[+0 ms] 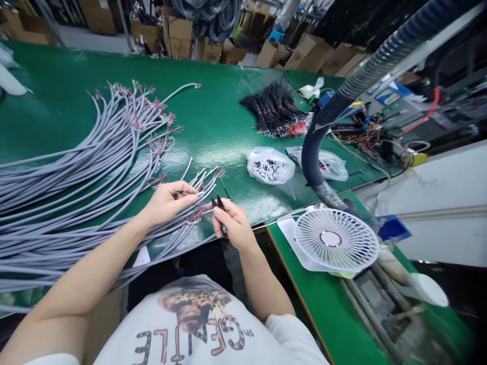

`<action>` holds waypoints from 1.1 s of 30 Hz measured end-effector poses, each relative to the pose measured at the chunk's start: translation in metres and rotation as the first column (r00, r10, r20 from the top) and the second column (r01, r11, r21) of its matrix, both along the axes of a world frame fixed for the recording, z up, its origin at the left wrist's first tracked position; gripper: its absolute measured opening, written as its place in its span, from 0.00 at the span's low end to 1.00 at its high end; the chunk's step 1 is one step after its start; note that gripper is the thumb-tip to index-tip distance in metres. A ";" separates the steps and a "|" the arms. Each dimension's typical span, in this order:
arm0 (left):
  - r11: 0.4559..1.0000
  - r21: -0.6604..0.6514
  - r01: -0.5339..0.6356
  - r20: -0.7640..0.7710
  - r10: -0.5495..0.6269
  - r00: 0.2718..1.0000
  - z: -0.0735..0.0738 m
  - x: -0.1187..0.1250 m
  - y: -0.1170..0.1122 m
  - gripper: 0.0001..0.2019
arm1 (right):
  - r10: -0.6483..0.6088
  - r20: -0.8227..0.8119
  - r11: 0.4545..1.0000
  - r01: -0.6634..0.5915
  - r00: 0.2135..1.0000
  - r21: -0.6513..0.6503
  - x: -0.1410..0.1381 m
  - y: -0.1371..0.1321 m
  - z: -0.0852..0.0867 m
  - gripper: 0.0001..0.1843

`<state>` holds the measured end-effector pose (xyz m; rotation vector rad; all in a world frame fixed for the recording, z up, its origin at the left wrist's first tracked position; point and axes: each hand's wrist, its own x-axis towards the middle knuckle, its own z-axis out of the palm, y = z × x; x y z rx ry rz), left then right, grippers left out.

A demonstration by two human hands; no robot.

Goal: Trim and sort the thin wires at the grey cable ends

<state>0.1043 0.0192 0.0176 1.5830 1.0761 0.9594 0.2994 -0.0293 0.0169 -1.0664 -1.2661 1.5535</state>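
The person's T-shirt [190, 324] filled the near edge, below the green workbench [220, 121]. Just beyond it, the right hand [234, 220] was wrapped around black hand pliers [221, 215], whose two dark tips stood apart and pointed away, leaning slightly left; whether they were cutters or strippers could not be told. The left hand [171, 200] pinched a cable end [198, 194] between thumb and fingers, its exact strands partly hidden.

That end lay between the hands, just left of the pliers' tips. The grey multicore cables [81, 162] ran lengthwise from the left edge toward the right, the nearer ones passing under the left forearm, so the left hand was nearer their bulk and the right hand sat by their frayed ends.

To the right stood a white fan [337, 238], with a ribbed black hose [317, 132] arching above it. Farther off lay a plastic bag of small parts [271, 166], then black wire leads [276, 109]; behind the bench were cardboard boxes [180, 38] and coiled grey cable [209, 15].
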 end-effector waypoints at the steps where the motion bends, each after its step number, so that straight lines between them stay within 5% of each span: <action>1: 1.000 0.012 0.000 -0.013 0.001 1.000 0.000 0.000 0.000 0.13 | 0.010 -0.007 1.000 -0.010 1.000 -0.006 -0.002 0.000 -0.001 0.13; 14: 0.992 -0.002 0.124 0.015 -0.124 0.992 0.009 -0.001 0.000 0.16 | 0.022 -0.045 1.000 -0.022 0.999 0.000 -0.012 -0.003 0.001 0.14; 24: 0.978 0.184 0.098 -0.098 -0.081 0.992 0.007 0.000 -0.004 0.11 | 0.017 -0.056 1.000 -0.016 0.998 0.006 -0.012 -0.007 0.000 0.12; 33: 0.984 0.158 0.079 -0.148 -0.056 0.987 0.009 0.001 -0.006 0.13 | 0.013 -0.045 1.000 -0.013 0.999 -0.004 -0.013 -0.007 0.000 0.14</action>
